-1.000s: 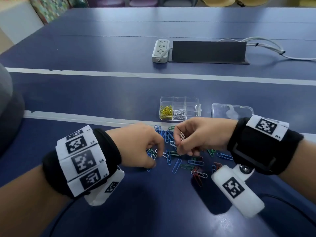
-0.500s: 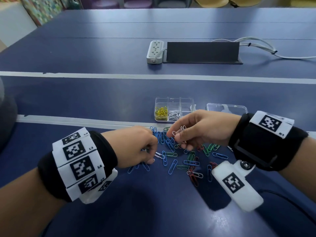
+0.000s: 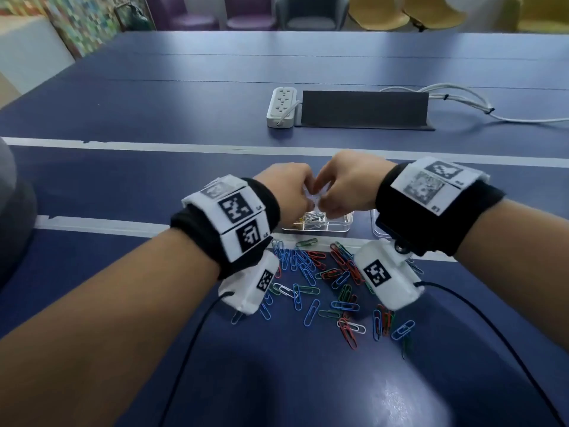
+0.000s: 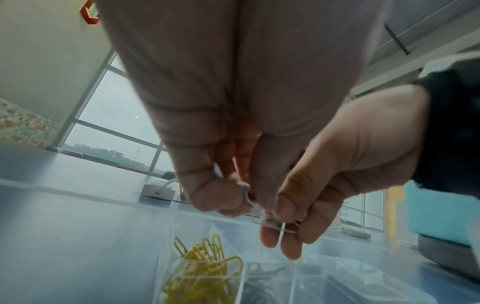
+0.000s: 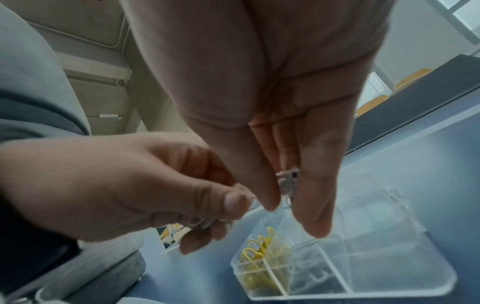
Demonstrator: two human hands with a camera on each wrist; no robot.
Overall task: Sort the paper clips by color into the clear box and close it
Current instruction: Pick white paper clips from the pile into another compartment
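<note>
Both hands hover close together over the clear box, which holds yellow clips in its left compartment and white clips in the one beside it. My left hand pinches a white paper clip between thumb and fingers. My right hand pinches a small bunch of white clips that the left hand's clip seems to touch. A loose pile of blue, red, green and white clips lies on the table nearer to me than the box.
The clear lid lies right of the box, mostly hidden by my right wrist. A white power strip and a black cable cover sit further back. Thin cables trail from both wrist cameras across the blue table.
Both hands have lifted off the clip pile and moved forward to above the box, each carrying white clips, and they have come together.
</note>
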